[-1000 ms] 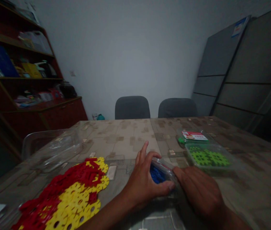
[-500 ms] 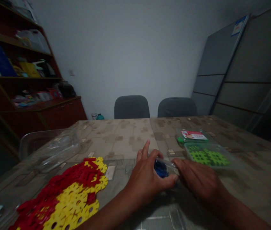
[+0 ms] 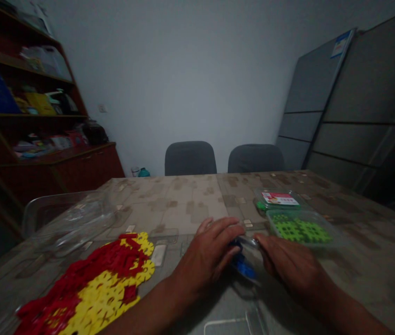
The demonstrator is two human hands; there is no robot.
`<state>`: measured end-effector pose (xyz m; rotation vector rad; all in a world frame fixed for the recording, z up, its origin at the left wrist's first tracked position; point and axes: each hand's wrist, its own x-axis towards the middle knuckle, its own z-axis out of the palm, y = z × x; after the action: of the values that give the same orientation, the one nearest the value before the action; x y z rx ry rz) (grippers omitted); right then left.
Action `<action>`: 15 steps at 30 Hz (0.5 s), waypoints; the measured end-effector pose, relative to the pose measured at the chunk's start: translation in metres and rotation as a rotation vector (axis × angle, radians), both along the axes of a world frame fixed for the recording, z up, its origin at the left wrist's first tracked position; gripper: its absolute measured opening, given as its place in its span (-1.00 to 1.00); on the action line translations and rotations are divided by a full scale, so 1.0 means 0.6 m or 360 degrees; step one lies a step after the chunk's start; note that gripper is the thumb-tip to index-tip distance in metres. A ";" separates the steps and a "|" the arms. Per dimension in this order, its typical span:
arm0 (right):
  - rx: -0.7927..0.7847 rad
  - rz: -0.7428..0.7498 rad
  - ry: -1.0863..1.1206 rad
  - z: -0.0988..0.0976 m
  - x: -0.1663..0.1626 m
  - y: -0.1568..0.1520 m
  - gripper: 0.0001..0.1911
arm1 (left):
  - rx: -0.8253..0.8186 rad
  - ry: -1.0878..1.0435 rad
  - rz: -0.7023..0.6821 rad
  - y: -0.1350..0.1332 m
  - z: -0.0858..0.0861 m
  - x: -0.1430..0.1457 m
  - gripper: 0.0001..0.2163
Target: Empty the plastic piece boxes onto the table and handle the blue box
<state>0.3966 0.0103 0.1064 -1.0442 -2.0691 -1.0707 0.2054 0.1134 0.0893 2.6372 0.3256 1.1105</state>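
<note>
Box (image 3: 254,255) tilted, well short of far edge of worktop (image 3: 190,197); grip: left hand (image 3: 211,249), right hand (image 3: 295,265) clasping its sides; slip could spill blue pieces (image 3: 244,267).

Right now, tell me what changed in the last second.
The left hand has lowered its raised finger and drawn its thumb leftward; the blue pieces in the clear container show lower. The right hand stays at the container's edge; red pieces, yellow pieces and green pieces stay put.
</note>
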 end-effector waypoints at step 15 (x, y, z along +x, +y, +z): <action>-0.0063 0.0030 -0.0131 0.014 0.004 0.002 -0.76 | 0.1090 -0.0141 -0.0133 0.021 0.040 0.017 -0.82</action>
<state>0.3988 0.0115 0.1146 -1.0137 -2.1694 -1.0839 0.2156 0.1261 0.1134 3.1092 -0.2315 1.5143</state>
